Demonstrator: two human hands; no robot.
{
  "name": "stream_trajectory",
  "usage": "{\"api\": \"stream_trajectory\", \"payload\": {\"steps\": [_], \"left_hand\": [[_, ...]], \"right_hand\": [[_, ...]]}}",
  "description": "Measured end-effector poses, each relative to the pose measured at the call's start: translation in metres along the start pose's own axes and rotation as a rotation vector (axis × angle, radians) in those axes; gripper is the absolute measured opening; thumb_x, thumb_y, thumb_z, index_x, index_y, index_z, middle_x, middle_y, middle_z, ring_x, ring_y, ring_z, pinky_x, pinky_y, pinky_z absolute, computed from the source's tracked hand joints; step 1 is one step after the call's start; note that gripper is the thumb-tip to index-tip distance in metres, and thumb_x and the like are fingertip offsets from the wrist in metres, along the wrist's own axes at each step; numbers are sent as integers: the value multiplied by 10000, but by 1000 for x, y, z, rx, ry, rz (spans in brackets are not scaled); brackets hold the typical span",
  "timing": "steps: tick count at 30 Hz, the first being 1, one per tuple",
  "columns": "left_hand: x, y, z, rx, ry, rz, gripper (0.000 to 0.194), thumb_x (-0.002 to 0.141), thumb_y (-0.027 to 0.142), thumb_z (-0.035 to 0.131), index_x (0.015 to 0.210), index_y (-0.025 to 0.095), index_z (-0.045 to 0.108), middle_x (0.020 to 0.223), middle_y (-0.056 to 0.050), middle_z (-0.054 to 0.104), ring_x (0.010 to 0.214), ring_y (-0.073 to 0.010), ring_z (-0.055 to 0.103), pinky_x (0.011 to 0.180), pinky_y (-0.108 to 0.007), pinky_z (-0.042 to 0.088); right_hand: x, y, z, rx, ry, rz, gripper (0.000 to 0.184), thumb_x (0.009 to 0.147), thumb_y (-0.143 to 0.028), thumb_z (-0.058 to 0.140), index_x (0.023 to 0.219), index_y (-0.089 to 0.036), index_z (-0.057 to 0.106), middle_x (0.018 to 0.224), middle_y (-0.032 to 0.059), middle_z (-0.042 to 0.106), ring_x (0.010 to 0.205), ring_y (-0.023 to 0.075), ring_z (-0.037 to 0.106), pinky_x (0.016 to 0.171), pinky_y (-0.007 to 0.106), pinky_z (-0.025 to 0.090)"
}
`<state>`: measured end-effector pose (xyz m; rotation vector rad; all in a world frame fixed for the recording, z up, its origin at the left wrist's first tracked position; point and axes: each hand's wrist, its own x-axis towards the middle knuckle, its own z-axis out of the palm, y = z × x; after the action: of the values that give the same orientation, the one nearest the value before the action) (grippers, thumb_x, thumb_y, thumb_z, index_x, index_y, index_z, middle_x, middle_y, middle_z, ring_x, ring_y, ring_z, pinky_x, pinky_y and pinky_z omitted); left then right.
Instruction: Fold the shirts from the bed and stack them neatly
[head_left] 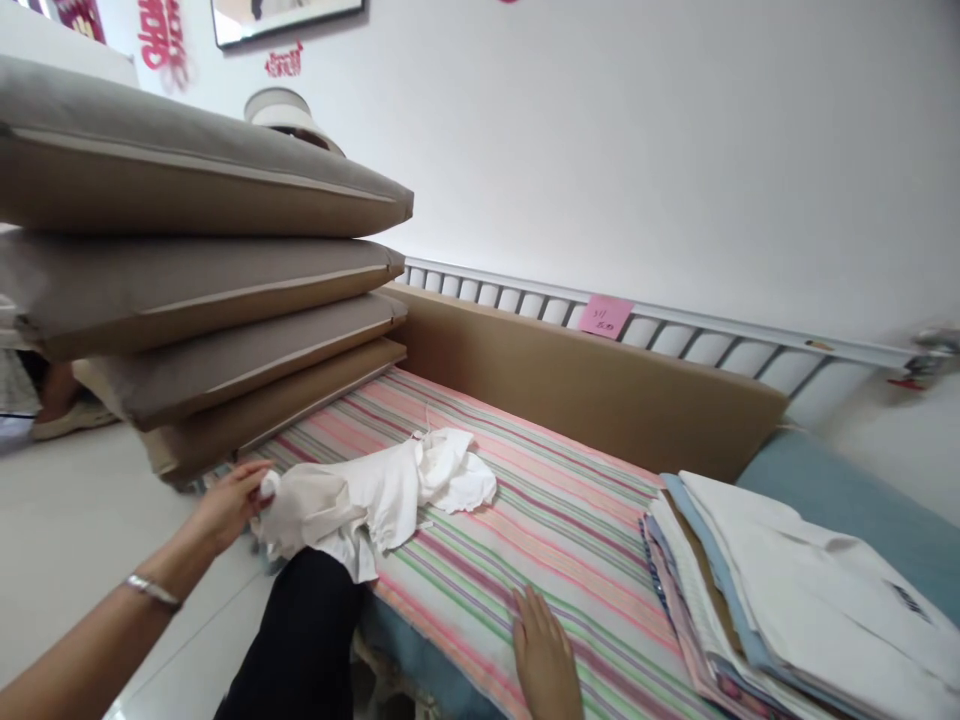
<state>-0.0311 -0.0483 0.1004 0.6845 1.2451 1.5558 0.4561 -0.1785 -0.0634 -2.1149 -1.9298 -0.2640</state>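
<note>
A crumpled white garment (375,495) lies on a pink-and-green striped sheet (555,520) covering a low bed. My left hand (225,505) is closed on the garment's left end, near the bed's edge; a silver bracelet sits on that wrist. My right hand (544,655) rests flat on the striped sheet near the front edge, fingers stretched out, holding nothing. My knee in black trousers (300,640) is against the bed's front, just under the garment.
Several tan and grey cushions (202,290) are stacked at the bed's left end. A pile of folded clothes (787,590) sits at the right. A tan backboard (592,385) and white railing with a pink note (604,316) run behind. White floor lies left.
</note>
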Motion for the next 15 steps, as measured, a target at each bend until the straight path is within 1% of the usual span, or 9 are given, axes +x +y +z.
{"api": "stream_trajectory", "payload": {"steps": [2, 4, 6, 8, 9, 11, 13, 14, 15], "left_hand": [[0, -27, 7, 163, 1, -22, 184, 642, 172, 613, 823, 147, 590, 678, -7, 607, 608, -141, 579, 589, -271, 523], [-2, -50, 19, 377, -18, 40, 224, 655, 208, 606, 869, 141, 601, 782, -47, 645, 746, -201, 623, 717, -344, 527], [-7, -68, 36, 671, -44, 255, 332, 678, 249, 596, 990, 135, 604, 1014, -116, 640, 998, -273, 588, 897, -416, 456], [-15, -84, 59, 1010, -116, 519, 462, 715, 297, 580, 1153, 154, 555, 1293, -151, 502, 1244, -304, 412, 1035, -461, 317], [-20, -92, 72, 1145, -187, 599, 536, 722, 320, 585, 1234, 178, 508, 1396, -142, 399, 1317, -311, 306, 1062, -488, 258], [-29, -110, 97, 1358, -397, 601, 723, 683, 342, 642, 1353, 252, 385, 1494, -103, 239, 1371, -338, 158, 1050, -574, 194], [-31, -124, 117, 1490, -524, 532, 852, 609, 294, 705, 1379, 286, 341, 1516, -97, 169, 1375, -376, 90, 1018, -640, 150], [-29, -129, 125, 1518, -543, 495, 805, 613, 263, 698, 1355, 278, 384, 1508, -110, 197, 1369, -384, 110, 1008, -649, 147], [-24, -130, 131, 1519, -542, 461, 681, 649, 238, 664, 1298, 256, 461, 1477, -128, 276, 1355, -382, 172, 1004, -641, 163]], "right_hand": [[1, 2, 2, -15, -5, -4, 475, 871, -370, 315, 1281, -226, 506, 1380, 40, 446, 1272, 227, 411, 1030, 411, 375], [1, 4, 5, -28, -20, -6, 480, 876, -373, 302, 1280, -218, 508, 1379, 40, 444, 1273, 229, 409, 1025, 412, 381], [1, 6, 8, -42, -35, 0, 488, 878, -376, 292, 1282, -208, 507, 1380, 45, 438, 1271, 235, 411, 1016, 417, 391], [2, 9, 12, -52, -41, 0, 491, 877, -376, 291, 1285, -206, 504, 1379, 49, 436, 1266, 241, 417, 1005, 424, 402], [2, 10, 14, -54, -40, -3, 491, 876, -377, 293, 1286, -208, 503, 1377, 51, 437, 1264, 243, 420, 1000, 426, 408], [2, 12, 17, -53, -34, -13, 486, 874, -379, 299, 1283, -217, 506, 1372, 51, 442, 1259, 243, 426, 994, 424, 415], [2, 14, 21, -54, -21, -17, 485, 872, -380, 304, 1281, -220, 508, 1363, 51, 453, 1252, 239, 435, 991, 417, 421], [2, 15, 23, -56, -11, -18, 484, 871, -381, 304, 1280, -222, 509, 1359, 49, 458, 1247, 237, 441, 987, 414, 426], [2, 16, 26, -58, 1, -22, 482, 872, -379, 303, 1278, -225, 512, 1355, 47, 463, 1242, 236, 448, 982, 411, 431]]}}
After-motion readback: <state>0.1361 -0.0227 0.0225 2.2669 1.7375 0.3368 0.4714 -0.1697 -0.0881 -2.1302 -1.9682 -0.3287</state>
